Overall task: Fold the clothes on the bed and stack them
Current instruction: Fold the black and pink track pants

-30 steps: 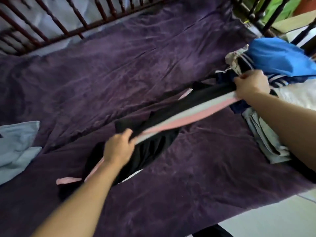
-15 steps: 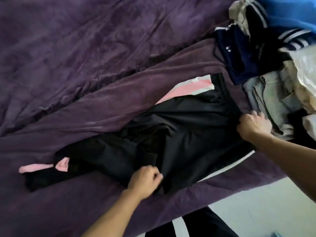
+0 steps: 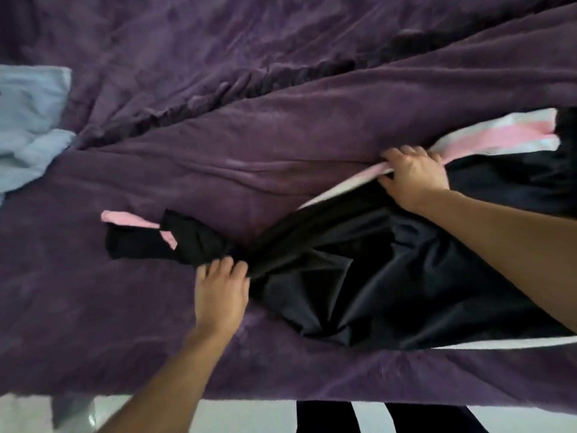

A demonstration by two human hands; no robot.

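A black garment (image 3: 390,276) with pink and white stripes lies spread over the purple blanket (image 3: 249,135) that covers the bed. Most of it sits toward the right side of the bed, and its lower hem reaches close to the near edge. From this wide part a narrow, crumpled black length runs left toward the middle of the bed. It ends in a twisted tip where a pink strip shows.

The left hand (image 3: 221,289) rests on the blanket at the neck of that narrow length. Its fingers are curled into the bunched black cloth and clench it. The right hand (image 3: 415,175) is farther back and to the right, closed round the garment's pink and white striped border. It holds that border lifted slightly off the blanket, and the stripe runs on beyond the hand toward the right edge.

A pale blue garment (image 3: 28,120) lies crumpled at the left edge of the bed, well apart from both hands. Below the near edge are a light floor (image 3: 249,414) and the person's dark trousers (image 3: 324,417), which have a white stripe.
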